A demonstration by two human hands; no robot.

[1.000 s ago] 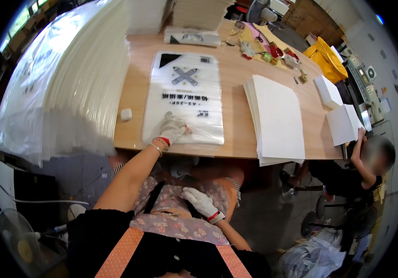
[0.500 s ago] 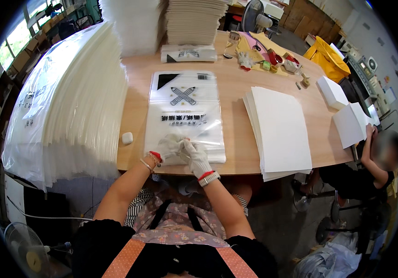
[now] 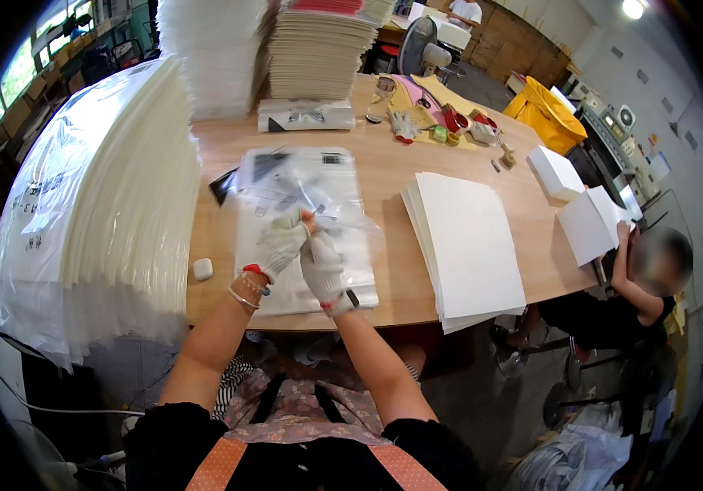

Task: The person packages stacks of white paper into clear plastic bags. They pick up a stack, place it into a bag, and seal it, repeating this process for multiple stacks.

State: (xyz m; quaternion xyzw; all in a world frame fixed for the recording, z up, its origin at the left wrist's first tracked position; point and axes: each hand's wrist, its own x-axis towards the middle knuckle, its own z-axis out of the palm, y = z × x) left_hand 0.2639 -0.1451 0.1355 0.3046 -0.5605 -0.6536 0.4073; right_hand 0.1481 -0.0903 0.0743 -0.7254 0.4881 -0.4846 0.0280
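A pile of clear printed plastic bags (image 3: 341, 173) lies in front of me on the table. Above it, a crumpled clear plastic bag (image 3: 312, 196) is raised at my fingers, its dark corner jutting past the pile's left side. My left hand (image 3: 283, 243), in a white glove with bare fingertips showing, is closed on this bag's near edge. Close beside it, my right hand (image 3: 323, 266), also gloved, is closed on the same edge. Both sets of fingers nearly meet. A loose stack of white paper (image 3: 478, 254) rests to the right of the pile.
Tall wrapped paper stacks (image 3: 110, 213) line the left, with another paper stack (image 3: 318, 57) behind. A small white case (image 3: 202, 268) sits left of the bags. Scissors (image 3: 423, 103), a spare glove (image 3: 404, 127) and tape rolls lie far right. A co-worker (image 3: 642, 278) handles paper at right.
Both hands have moved up from the pile's near edge, and a bag is now raised and crumpled above it. My view has shifted slightly.
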